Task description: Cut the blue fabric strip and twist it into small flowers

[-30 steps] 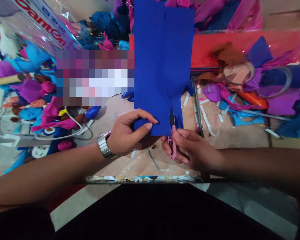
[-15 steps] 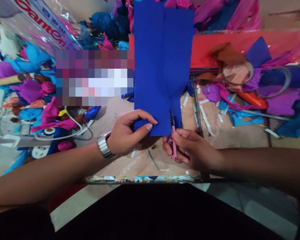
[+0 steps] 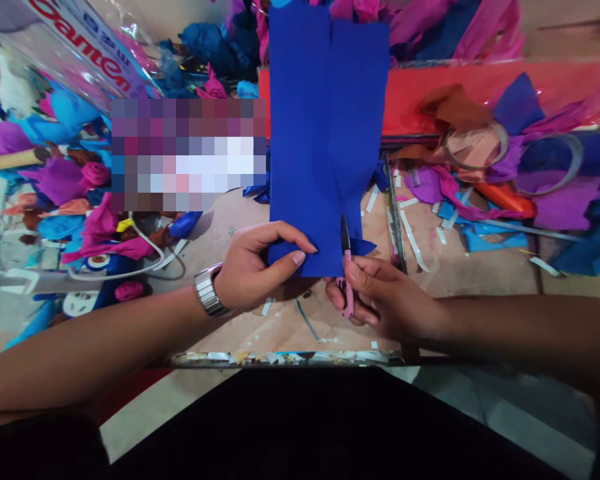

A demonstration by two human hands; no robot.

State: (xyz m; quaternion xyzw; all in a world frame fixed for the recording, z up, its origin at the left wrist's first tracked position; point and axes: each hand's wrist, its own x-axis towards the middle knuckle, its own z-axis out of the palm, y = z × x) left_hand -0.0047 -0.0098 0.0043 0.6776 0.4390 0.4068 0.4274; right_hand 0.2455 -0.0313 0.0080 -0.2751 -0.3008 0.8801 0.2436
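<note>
A long dark blue sheet (image 3: 300, 133), paper or thin fabric, hangs over the table from the top of the head view. My left hand (image 3: 263, 263), with a metal watch (image 3: 209, 291) on its wrist, pinches the sheet near its lower edge between thumb and index finger. My right hand (image 3: 380, 290) is wrapped round pink-handled scissors (image 3: 348, 267). Their dark blades point away from me, against a long slit that runs up the sheet. Right of the blades, a pointed blue flap (image 3: 364, 247) sticks out sideways.
Red packaged sheets (image 3: 480, 100) lie behind. On the right are two tape rolls (image 3: 573, 170) among crumpled colored scraps. A white cable (image 3: 147, 243) and more scraps are on the left. Paper bits line the table's front edge (image 3: 290, 358). A blurred patch hides part of the left side.
The blue sheet has slid slightly toward me. Its pointed flap now juts farther right beside the blades. Both hands stay almost where they were.
</note>
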